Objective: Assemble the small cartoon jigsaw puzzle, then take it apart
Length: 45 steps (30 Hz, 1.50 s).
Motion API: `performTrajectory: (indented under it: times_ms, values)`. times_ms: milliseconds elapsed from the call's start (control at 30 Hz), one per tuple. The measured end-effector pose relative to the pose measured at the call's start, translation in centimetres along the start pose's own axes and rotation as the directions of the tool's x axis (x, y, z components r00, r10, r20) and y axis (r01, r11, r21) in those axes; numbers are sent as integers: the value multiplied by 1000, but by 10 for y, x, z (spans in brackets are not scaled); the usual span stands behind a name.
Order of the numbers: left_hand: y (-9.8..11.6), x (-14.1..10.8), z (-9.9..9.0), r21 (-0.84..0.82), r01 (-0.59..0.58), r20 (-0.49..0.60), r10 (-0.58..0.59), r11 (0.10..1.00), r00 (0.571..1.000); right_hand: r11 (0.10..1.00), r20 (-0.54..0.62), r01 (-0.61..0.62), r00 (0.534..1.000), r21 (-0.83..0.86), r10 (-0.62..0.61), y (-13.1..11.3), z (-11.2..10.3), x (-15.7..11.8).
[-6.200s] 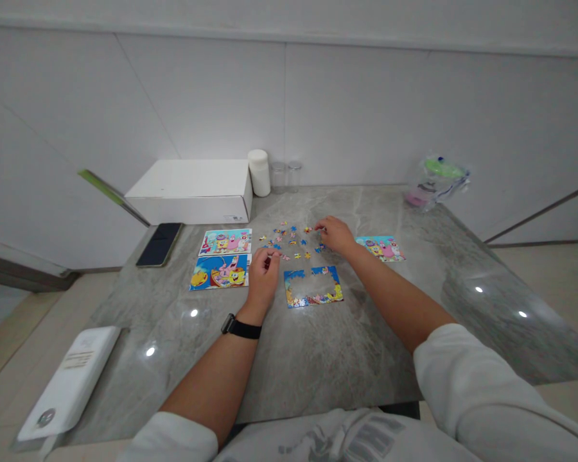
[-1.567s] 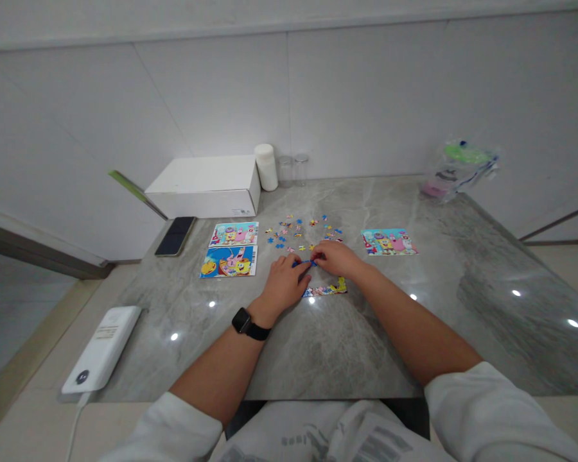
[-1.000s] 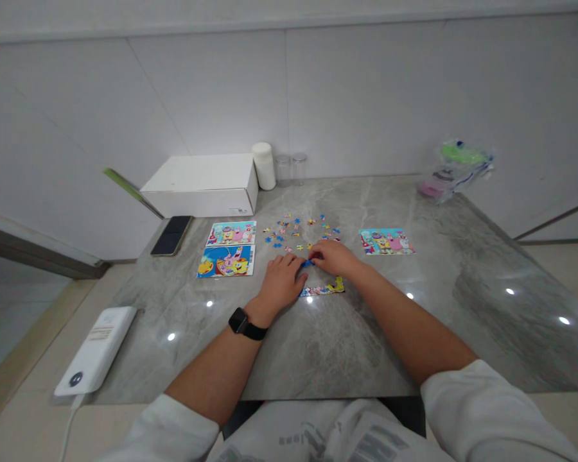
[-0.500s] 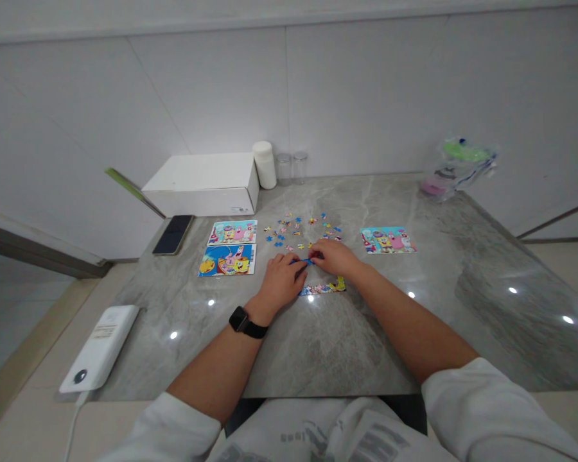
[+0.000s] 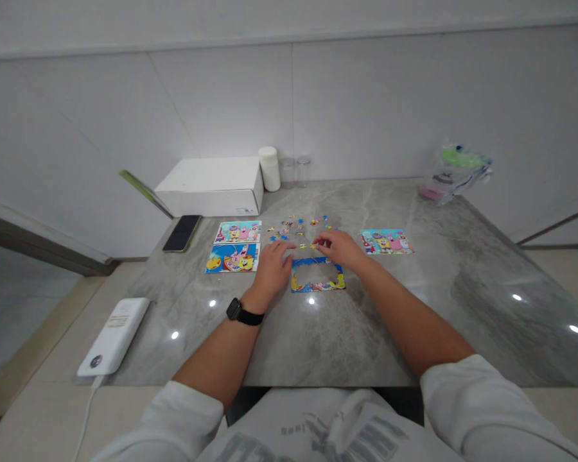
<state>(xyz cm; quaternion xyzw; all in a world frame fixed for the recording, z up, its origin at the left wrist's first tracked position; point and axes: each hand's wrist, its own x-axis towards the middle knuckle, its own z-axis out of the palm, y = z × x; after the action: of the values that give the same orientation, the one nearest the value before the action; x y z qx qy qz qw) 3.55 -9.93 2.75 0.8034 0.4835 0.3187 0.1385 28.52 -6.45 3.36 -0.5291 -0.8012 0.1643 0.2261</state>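
Note:
A rectangular border of joined puzzle pieces (image 5: 318, 287) lies on the grey table, its middle bare. My left hand (image 5: 273, 262) rests at the border's upper left corner, thumb and fingers apart, with nothing visible in it. Beyond the border's top edge, my right hand (image 5: 336, 247) has its fingertips pinched at a small yellow piece; whether the piece is gripped is too small to tell. Several loose pieces (image 5: 286, 226) are scattered behind both hands. Two picture cards, a blue one (image 5: 232, 258) and a turquoise one (image 5: 238, 231), lie to the left.
Another picture card (image 5: 386, 241) is at the right. A phone (image 5: 182, 233), a white box (image 5: 209, 186), a white bottle (image 5: 270, 169) and clear jars (image 5: 303, 171) stand or lie farther back. A white power bank (image 5: 114, 337) is at the left edge, a plastic bag (image 5: 455, 173) at the back right.
Both hands have moved off the border's top edge, leaving the whole frame in view. The left hand's fingers have spread, and the right hand has shifted up to the loose pieces.

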Motion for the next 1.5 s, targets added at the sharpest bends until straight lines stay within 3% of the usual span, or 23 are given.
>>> performTrajectory:
  times_ms: [133,233,300,433,533,633,733,1033,1500]
  values:
    - [-4,5,-18,-91,62,-167,-76,994,983,999,-136,-53,989,6,53,5,-35,0]
    - [0,7,-34,-186,113,-284,-164,976,945,998,-156,-55,987,-31,49,10,-49,-12]
    - [3,8,-46,-205,96,-319,-159,974,934,995,-139,-32,990,-91,19,14,-50,-27]
    - [-1,2,-56,-92,-37,-175,20,995,984,984,-37,27,999,-175,-33,22,-38,-62]
    - [-9,-10,-45,-62,-153,9,154,986,988,983,40,89,996,-158,-84,27,-27,-80]
    - [-15,-22,-28,-51,-190,136,195,980,971,982,49,145,989,-118,-140,30,-21,-88]
    - [-19,-28,-20,-48,-199,173,205,979,964,982,33,163,987,-98,-160,32,-20,-92]
    - [-31,-28,-17,-47,-194,287,199,980,937,980,103,186,979,-72,-178,40,-14,-98]
    - [-32,-26,-17,-47,-199,293,204,979,934,986,116,158,982,-54,-151,35,-9,-97]
